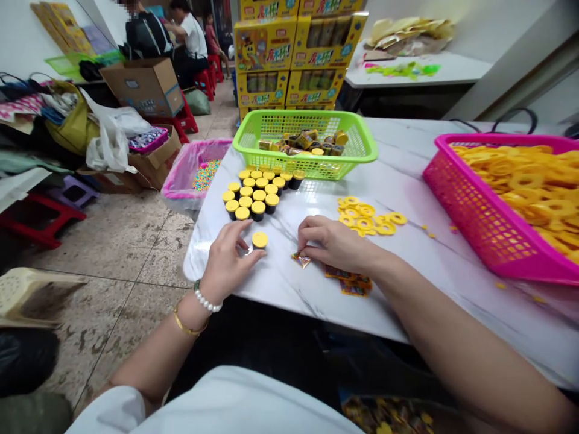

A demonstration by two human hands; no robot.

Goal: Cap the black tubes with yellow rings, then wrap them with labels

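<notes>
My left hand curls around a small black cup with a yellow lid standing on the white marble table. To its right, my right hand pinches a small printed sticker against the tabletop. More stickers lie under my right wrist. Several finished yellow-lidded cups stand in rows beyond my left hand. A loose pile of yellow rings lies just past my right hand.
A green basket with small cups sits at the table's far edge. A pink basket full of yellow rings is on the right. A pink bin of coloured pieces stands off the left corner. Yellow boxes, cartons and seated people are behind.
</notes>
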